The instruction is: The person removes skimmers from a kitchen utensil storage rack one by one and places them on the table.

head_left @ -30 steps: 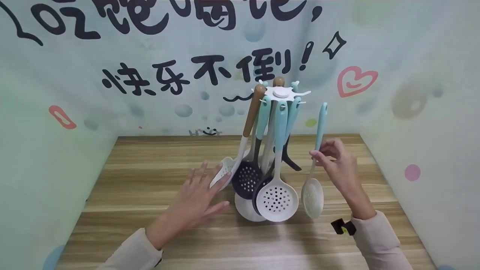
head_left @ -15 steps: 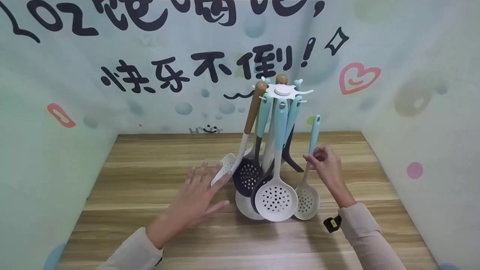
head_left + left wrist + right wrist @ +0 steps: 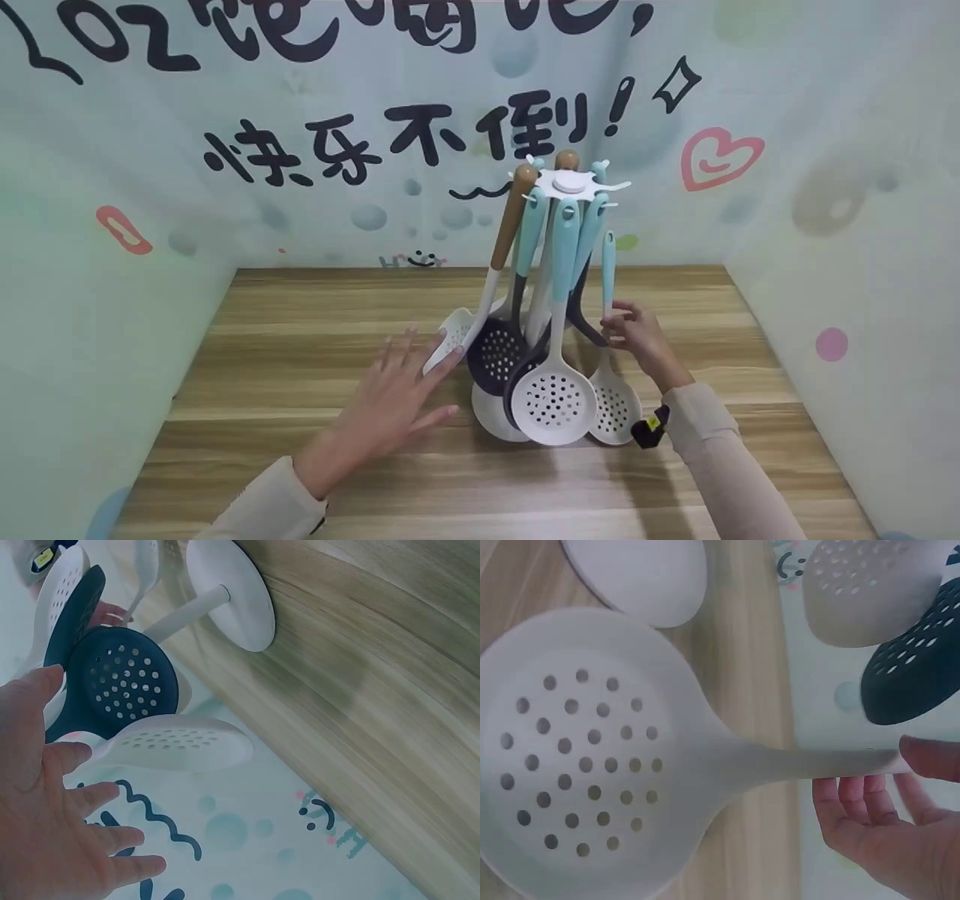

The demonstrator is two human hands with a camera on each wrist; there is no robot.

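My right hand [image 3: 641, 337] pinches the pale neck of a skimmer [image 3: 609, 412] with a light-blue handle, held upright beside a utensil stand. Its round perforated head fills the left of the right wrist view, the thumb on one side of the neck and the fingers on the other. My left hand [image 3: 390, 394] is spread, its index finger at the white shaft of a brown-handled perforated turner [image 3: 510, 225] hanging on the stand. The stand has a white hooked top [image 3: 568, 182] and a round white base [image 3: 489, 416].
Several other utensils hang on the stand, among them a white skimmer [image 3: 555, 369] in front and a dark skimmer [image 3: 489, 375] behind it. The wooden table [image 3: 300, 315] meets a printed backdrop [image 3: 360, 247] at the back and sides.
My right hand has brought the skimmer leftward, closer to the stand, and lowered it slightly; its perforated head has turned to face forward. My left hand has stayed nearly still.
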